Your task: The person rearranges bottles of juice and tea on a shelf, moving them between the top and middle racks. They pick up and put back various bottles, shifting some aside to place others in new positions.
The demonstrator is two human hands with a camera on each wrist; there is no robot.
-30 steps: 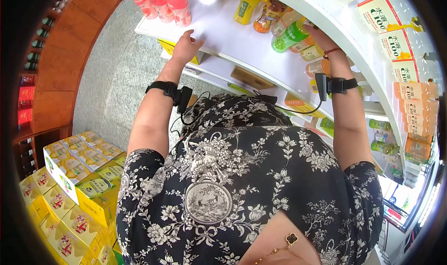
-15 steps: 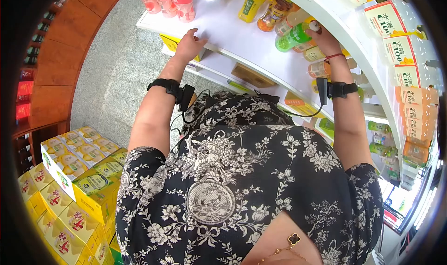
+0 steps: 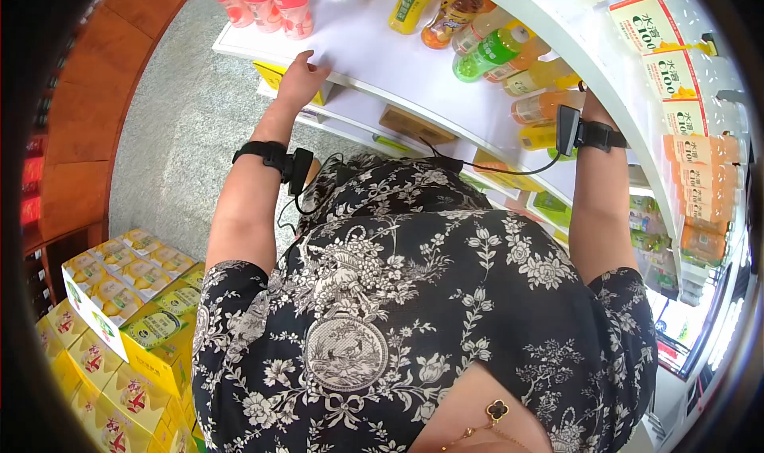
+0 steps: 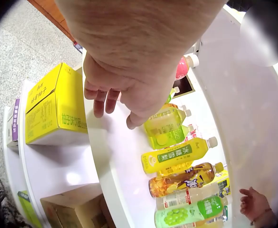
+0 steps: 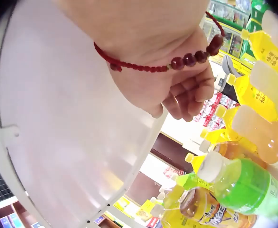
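My left hand point(image 3: 304, 83) is at the front edge of the white shelf point(image 3: 358, 63), fingers relaxed and holding nothing. In the left wrist view, the left hand point(image 4: 129, 90) overlaps the shelf edge, apart from the bottles. Partly hidden behind the upper shelf board in the head view, my right hand point(image 5: 177, 90) shows in its wrist view with loosely bent, empty fingers above the bottle caps. A green-labelled grape drink bottle point(image 3: 485, 58) stands in the row, beside a brown-drink bottle point(image 3: 450, 19) and a yellow pear drink bottle point(image 4: 174, 156).
Pink-labelled bottles point(image 3: 291, 9) stand at the shelf's left end. The upper shelf board point(image 3: 549, 23) curves over the row, with C100 bottles point(image 3: 649, 27) beyond it. Yellow cartons point(image 3: 119, 357) are stacked at lower left. A cardboard box point(image 4: 75, 206) sits on a lower shelf.
My right hand, at the green bottle's cap earlier, has come off it and moved right, behind the upper board. The green bottle stays in the row. My left hand keeps its place at the shelf edge.
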